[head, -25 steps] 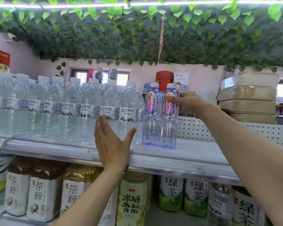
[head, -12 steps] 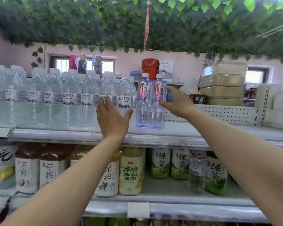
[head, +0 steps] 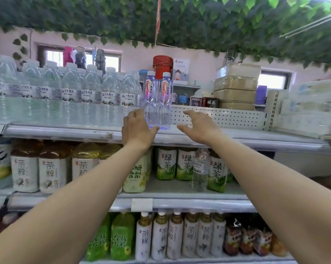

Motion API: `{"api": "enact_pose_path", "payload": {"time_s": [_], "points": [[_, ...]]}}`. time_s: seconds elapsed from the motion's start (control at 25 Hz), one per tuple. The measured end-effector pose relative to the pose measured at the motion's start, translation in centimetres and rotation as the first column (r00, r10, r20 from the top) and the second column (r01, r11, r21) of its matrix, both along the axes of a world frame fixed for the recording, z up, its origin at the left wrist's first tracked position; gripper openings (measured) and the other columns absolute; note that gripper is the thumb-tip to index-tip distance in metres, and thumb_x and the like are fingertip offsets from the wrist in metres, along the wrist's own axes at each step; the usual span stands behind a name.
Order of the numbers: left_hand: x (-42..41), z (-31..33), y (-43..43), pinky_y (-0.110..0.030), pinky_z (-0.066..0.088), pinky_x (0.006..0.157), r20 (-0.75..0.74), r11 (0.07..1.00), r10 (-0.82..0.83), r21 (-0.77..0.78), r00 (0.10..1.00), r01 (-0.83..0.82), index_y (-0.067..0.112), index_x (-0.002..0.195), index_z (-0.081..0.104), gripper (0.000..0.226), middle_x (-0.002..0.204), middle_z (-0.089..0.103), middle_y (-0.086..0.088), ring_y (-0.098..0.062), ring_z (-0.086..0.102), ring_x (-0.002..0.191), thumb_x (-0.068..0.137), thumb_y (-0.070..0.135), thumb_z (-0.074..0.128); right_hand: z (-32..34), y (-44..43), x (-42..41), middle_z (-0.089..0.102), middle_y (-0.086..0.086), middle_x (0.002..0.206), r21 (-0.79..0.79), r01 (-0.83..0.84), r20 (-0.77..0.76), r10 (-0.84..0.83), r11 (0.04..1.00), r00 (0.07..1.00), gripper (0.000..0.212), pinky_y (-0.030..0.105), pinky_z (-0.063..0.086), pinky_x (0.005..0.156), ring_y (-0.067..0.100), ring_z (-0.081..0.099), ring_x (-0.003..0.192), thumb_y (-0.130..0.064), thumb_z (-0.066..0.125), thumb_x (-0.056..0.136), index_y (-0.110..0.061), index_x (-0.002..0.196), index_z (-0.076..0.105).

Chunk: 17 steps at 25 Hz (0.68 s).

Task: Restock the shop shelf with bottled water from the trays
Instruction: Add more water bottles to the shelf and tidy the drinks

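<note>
Fingers loose, flanking two upright violet-tinted white-capped bottles.

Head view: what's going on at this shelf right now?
A person is stocking the top shelf. Two purple Ganten bottles stand upright, side by side, right of the clear water bottles. The left hand is open in front of the left one's base; the right hand is open, apart to their right, holding nothing.

Left hand, right hand, fingers relaxed.
</note>
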State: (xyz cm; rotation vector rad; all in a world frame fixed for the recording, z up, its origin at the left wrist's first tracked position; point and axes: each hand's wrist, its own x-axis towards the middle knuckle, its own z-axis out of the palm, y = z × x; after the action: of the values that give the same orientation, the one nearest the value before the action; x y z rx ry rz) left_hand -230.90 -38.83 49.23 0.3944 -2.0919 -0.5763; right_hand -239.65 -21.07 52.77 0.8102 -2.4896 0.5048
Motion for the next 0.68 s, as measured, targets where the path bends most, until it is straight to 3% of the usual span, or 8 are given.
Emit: {"api": "enact_pose_path", "payload": {"time_s": [0.36, 0.52, 0.68], "points": [[0.4, -9.4, 8.7, -0.042, 0.037, 0.107, 0.148, 0.985, 0.030, 0.163, 0.989, -0.054, 0.013, 0.143, 0.044, 0.061, 0.147, 0.045, -0.010, -0.030, 0.042, 0.133, 0.095, 0.044, 0.062, -9.6, 7.1, -1.5, 0.045, 0.010, 0.155, 0.092, -0.061, 0.183, 0.043, 0.994, 0.982, 0.070, 0.048, 0.042, 0.111, 0.032, 0.040, 0.142, -0.059, 0.053, 0.097, -0.024, 0.156, 0.035], [0.5, -17.1, 11.4, -0.043, 0.039, 0.106, 0.285, 0.966, 0.035, 0.235, 0.958, -0.105, 0.013, 0.145, 0.041, 0.062, 0.149, 0.044, -0.009, -0.030, 0.041, 0.134, 0.095, 0.044, 0.061, -16.9, 9.6, -1.8, 0.047, 0.011, 0.152, 0.134, -0.069, 0.273, 0.031, 0.989, 0.962, 0.070, 0.046, 0.045, 0.108, 0.033, 0.043, 0.139, -0.059, 0.054, 0.097, -0.022, 0.154, 0.037], [1.5, -27.1, 12.0, -0.044, 0.037, 0.108, 0.465, 0.937, -0.034, 0.323, 0.885, -0.134, 0.013, 0.145, 0.042, 0.062, 0.150, 0.041, -0.014, -0.035, 0.039, 0.136, 0.095, 0.044, 0.061, -26.5, 10.9, -1.7, 0.046, 0.010, 0.154, 0.188, -0.077, 0.455, -0.017, 0.979, 0.890, 0.070, 0.046, 0.043, 0.109, 0.034, 0.043, 0.140, -0.059, 0.055, 0.096, -0.023, 0.153, 0.039]]}}
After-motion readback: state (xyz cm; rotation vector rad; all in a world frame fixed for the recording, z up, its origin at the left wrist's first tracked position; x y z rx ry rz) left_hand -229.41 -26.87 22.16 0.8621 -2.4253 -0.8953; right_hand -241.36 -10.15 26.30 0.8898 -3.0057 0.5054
